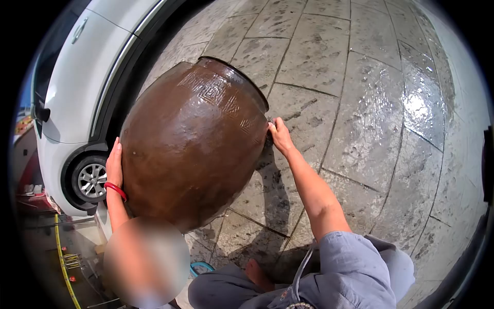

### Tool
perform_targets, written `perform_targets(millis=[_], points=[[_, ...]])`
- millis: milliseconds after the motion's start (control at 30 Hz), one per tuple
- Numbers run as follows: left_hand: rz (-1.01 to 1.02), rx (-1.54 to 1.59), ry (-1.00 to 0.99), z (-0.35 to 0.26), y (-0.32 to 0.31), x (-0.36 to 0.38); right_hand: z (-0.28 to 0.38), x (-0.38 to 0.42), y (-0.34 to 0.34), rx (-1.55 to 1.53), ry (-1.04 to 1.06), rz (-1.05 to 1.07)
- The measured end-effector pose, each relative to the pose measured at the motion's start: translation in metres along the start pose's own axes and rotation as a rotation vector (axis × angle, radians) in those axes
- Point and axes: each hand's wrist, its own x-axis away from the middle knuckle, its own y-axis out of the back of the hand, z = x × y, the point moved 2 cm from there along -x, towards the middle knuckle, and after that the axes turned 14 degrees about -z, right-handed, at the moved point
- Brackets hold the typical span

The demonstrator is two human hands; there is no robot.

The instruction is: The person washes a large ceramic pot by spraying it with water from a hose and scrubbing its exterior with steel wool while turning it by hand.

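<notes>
A large brown glazed clay jar (190,141) leans over on the wet paving, its dark-rimmed mouth (236,77) facing the upper right. A band of pressed pattern runs round its shoulder. My left hand (114,165) holds the jar's left side, fingers stretched up flat along the wall, a red band on the wrist. On the opposite side, just below the rim, my right hand (279,135) grips the jar with bent fingers. Part of those fingers is hidden behind the jar's edge. The jar's inside and its base are out of sight.
Close on the left stands a white car (87,67), its wheel (91,177) near my left hand. Wet stone paving (360,103) stretches ahead and right. A turquoise curved object (201,268) lies by my bare foot (259,275). A blurred round patch hides the lower left.
</notes>
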Motion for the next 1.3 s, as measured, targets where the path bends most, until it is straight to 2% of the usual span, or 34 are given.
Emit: perform_targets(millis=[100,167,200,267,300,333,400,433,533,567,633,700,733,833,900,933,967,1033,1100,1233,1300], points=[[0.015,-0.030,0.028,-0.004,0.001,0.003,0.044,-0.008,0.006,-0.202,-0.214,-0.093],[-0.001,0.001,0.046,-0.007,-0.004,0.007,0.058,0.007,0.003,-0.174,-0.106,-0.206],[-0.010,0.018,0.048,-0.007,-0.006,0.007,0.067,0.014,0.002,-0.250,-0.200,-0.243],[-0.015,0.041,0.040,-0.004,-0.006,0.004,0.105,0.021,-0.006,-0.565,-0.087,-0.347],[-0.009,0.057,0.039,-0.003,-0.007,0.003,0.135,0.022,-0.009,-0.468,0.037,-0.375],[0.011,0.047,0.044,0.002,-0.008,0.004,0.192,0.030,-0.005,-0.184,0.398,-0.432],[0.055,0.079,0.059,0.015,-0.011,-0.006,0.263,0.046,-0.034,-0.085,0.722,-0.321],[0.070,0.097,0.066,0.021,-0.009,-0.012,0.277,0.046,-0.039,-0.100,0.773,-0.356],[0.077,0.144,0.071,0.026,-0.005,-0.015,0.239,0.033,-0.022,-0.023,0.661,-0.392],[0.063,0.121,0.088,0.025,-0.004,-0.013,0.200,0.032,-0.010,0.020,0.522,-0.458],[0.026,0.124,0.089,0.013,-0.008,-0.012,0.110,0.029,-0.008,-0.234,0.112,-0.475],[0.010,0.129,0.182,0.004,-0.008,-0.001,0.130,0.044,-0.014,-0.304,0.156,-0.547],[0.035,0.111,0.072,0.023,-0.004,-0.011,0.164,0.051,-0.011,-0.209,0.298,-0.488],[0.056,0.145,0.098,0.022,-0.006,-0.006,0.236,0.056,-0.013,-0.079,0.658,-0.324],[0.050,0.150,0.111,0.019,-0.005,-0.004,0.209,0.042,-0.005,-0.108,0.662,-0.358],[0.046,0.145,0.111,0.018,-0.003,-0.005,0.178,0.037,0.001,-0.131,0.560,-0.433],[0.044,0.144,0.111,0.016,-0.003,-0.004,0.129,0.029,-0.001,-0.239,0.353,-0.476],[0.045,0.151,0.117,0.015,-0.004,-0.003,0.058,0.028,-0.004,-0.358,-0.079,-0.367],[0.046,0.157,0.119,0.016,-0.005,-0.003,0.077,0.014,0.001,-0.403,-0.024,-0.319],[0.053,0.178,0.141,0.013,-0.007,0.000,0.185,-0.057,-0.013,-0.264,0.514,-0.149],[0.049,0.174,0.141,0.010,-0.005,0.002,0.197,-0.076,-0.016,-0.011,0.577,-0.113]])
